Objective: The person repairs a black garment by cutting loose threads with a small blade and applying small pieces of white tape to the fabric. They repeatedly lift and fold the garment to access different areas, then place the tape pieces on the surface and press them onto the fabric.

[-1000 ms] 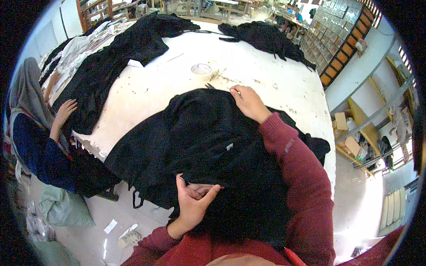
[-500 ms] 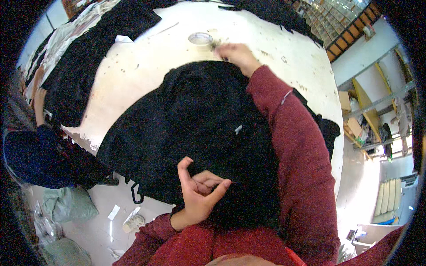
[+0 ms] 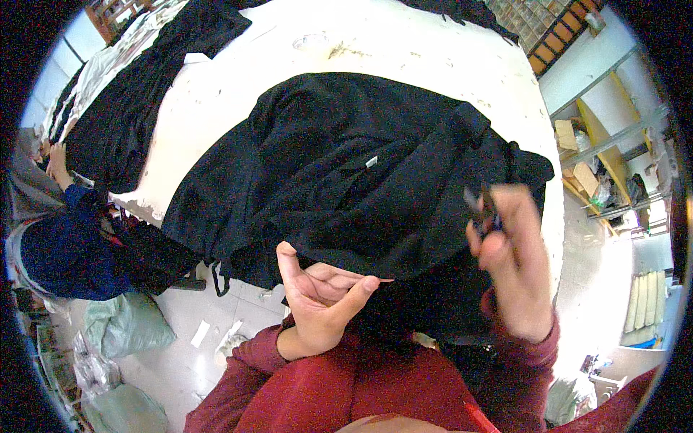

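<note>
A black garment [image 3: 310, 166] lies in loose folds in front of me, with a small white tag [image 3: 372, 162] on it. At its near edge, my left hand [image 3: 317, 307] is closed on the cloth, one digit sticking up and the others bent together. The exact pinch is partly hidden. Over the garment's right side, my right hand [image 3: 516, 252] grips small dark thread snips [image 3: 485, 209] with the blades toward the upper left. Motion blurs this hand and the snips.
The white table [image 3: 426, 65] bears more black cloth [image 3: 123, 130] at the left, where a co-worker's hand [image 3: 59, 164] rests. A faint round tape roll [image 3: 310, 42] lies at the far side. Pale green sacks [image 3: 128, 325] stand on the floor; shelving [image 3: 606, 166] is at the right.
My right hand has come back from the far side of the table to the garment's right, now holding snips. My left hand keeps its pose; the garment's folds have shifted and spread.
</note>
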Available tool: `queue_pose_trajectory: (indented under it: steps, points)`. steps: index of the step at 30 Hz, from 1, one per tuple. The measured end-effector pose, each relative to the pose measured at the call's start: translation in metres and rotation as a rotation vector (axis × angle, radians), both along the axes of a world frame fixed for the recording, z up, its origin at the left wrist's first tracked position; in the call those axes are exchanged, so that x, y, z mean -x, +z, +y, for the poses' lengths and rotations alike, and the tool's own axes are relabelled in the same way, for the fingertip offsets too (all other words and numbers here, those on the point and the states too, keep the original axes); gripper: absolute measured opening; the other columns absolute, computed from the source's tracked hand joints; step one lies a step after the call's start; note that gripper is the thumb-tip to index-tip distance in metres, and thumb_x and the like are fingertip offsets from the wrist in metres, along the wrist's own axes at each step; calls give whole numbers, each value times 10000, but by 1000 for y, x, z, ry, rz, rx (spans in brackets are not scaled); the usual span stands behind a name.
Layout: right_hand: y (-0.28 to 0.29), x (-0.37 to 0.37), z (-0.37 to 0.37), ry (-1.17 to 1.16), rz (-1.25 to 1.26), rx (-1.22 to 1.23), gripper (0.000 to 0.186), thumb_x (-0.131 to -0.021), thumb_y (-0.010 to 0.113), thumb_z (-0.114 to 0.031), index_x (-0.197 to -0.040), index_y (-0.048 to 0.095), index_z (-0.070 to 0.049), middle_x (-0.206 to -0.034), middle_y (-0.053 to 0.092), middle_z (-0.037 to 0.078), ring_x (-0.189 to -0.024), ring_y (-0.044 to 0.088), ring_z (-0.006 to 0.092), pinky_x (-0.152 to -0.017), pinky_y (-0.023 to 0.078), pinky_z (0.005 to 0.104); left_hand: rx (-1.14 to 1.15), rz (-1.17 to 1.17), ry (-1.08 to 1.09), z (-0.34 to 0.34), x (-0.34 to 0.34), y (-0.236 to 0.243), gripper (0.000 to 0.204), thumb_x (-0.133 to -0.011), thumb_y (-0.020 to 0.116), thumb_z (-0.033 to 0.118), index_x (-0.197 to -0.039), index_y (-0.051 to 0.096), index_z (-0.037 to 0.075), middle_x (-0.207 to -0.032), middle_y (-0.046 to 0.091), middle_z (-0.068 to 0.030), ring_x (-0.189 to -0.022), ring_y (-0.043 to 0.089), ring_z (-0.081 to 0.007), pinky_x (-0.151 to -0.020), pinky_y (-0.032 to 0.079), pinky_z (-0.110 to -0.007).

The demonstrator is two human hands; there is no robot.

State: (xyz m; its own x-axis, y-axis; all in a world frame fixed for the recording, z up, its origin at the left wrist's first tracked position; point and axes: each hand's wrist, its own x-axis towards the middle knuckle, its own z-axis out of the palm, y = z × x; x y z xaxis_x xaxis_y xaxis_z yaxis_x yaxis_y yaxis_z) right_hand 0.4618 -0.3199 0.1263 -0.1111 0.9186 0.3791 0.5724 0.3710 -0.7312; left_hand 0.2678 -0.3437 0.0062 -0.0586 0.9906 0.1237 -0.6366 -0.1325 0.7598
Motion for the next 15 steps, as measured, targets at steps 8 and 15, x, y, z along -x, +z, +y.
queue_pose_trajectory:
  steps: [8, 15]
  points:
    - [-45, 26, -70, -236, -248, -126, 369, -857, 658, -169, -1224, 651, -131, -910, 604, 75, -720, 502, 243, -638, 414, 336, -2, 12, 106, -20, -11, 3, 1142, -782, 638, -178, -1429, -264, 89, -871, 626, -165, -784, 697, -241, -749, 579, -363]
    - [-51, 39, -81, -273, -366, -136, 359, -761, 739, -123, -1119, 712, -107, -936, 550, 102, -792, 484, 258, -701, 422, 343, 74, 197, 125, -20, -6, 10, 1194, -759, 688, -147, -1411, -293, 48, -828, 646, -153, -701, 688, -200, -675, 570, -309]
